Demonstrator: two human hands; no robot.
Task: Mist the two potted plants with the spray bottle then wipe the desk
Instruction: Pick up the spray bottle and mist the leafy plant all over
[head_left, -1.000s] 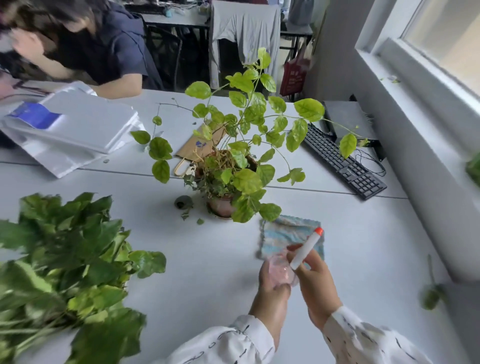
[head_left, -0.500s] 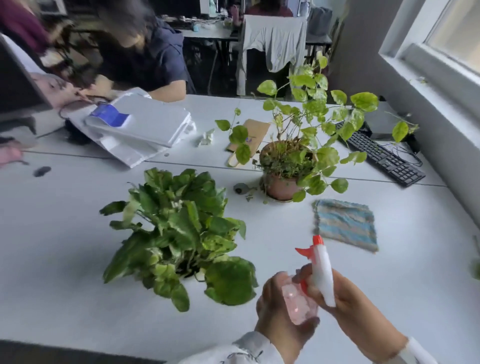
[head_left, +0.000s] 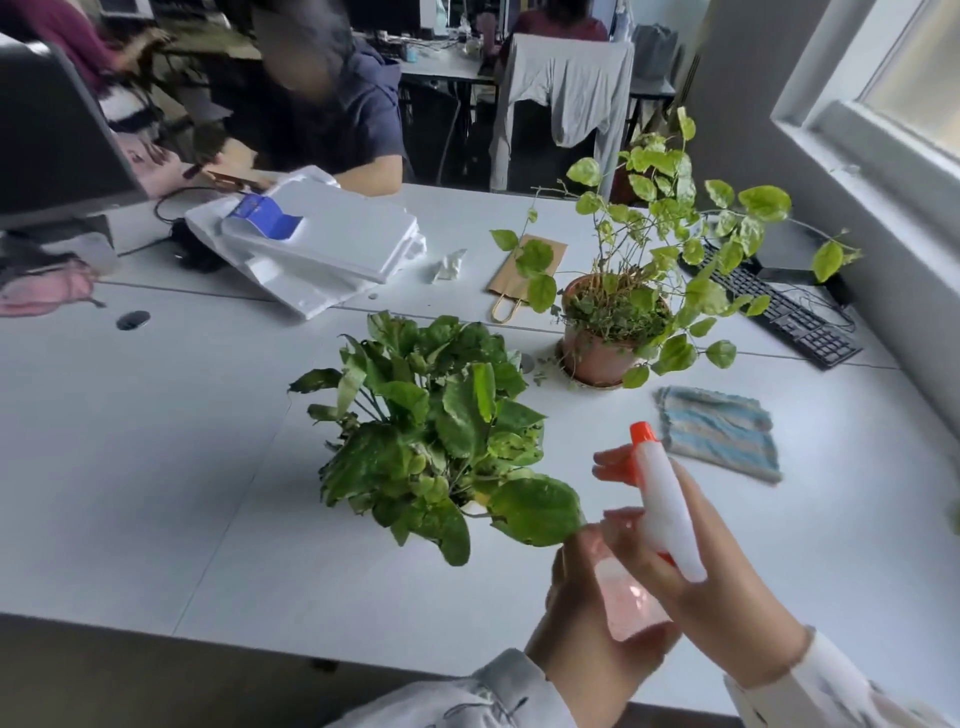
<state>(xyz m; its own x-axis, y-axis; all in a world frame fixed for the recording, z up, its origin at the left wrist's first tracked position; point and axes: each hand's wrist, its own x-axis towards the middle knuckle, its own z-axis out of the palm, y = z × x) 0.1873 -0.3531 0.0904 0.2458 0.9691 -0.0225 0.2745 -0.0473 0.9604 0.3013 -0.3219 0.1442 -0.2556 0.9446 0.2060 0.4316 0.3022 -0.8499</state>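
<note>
- The right hand (head_left: 727, 587) is curled round the neck of the spray bottle (head_left: 662, 499). One finger lies on the orange trigger.
- The left hand (head_left: 587, 634) holds the bottle's pink body from below, with its fingers wrapped round it.
- Those fingers cover part of the pink body, so how full the bottle is cannot be told.
- Both sleeves are cut off by the near edge of the picture.
- The near plant (head_left: 436, 431) has big dark leaves that hide its pot.
- The far plant (head_left: 644, 249) stands in a brown pot (head_left: 597, 353). Its long thin stems cover part of the keyboard (head_left: 779, 312) behind it.
- A white pack (head_left: 322, 244) on the far left of the desk (head_left: 156, 467) has a blue label. Any writing on the label is too small to read.
- The bottle's white top shows no words that can be read.
- The bottle is held up over the near right part of the desk. Its orange tip points away from the person.
- The near plant is just left of the bottle. One wide leaf comes right up to the left hand, but it is unclear whether they touch.
- The far plant is well beyond the bottle.
- The striped cloth (head_left: 719, 431) lies flat just past the bottle, a bit to the right.
</note>
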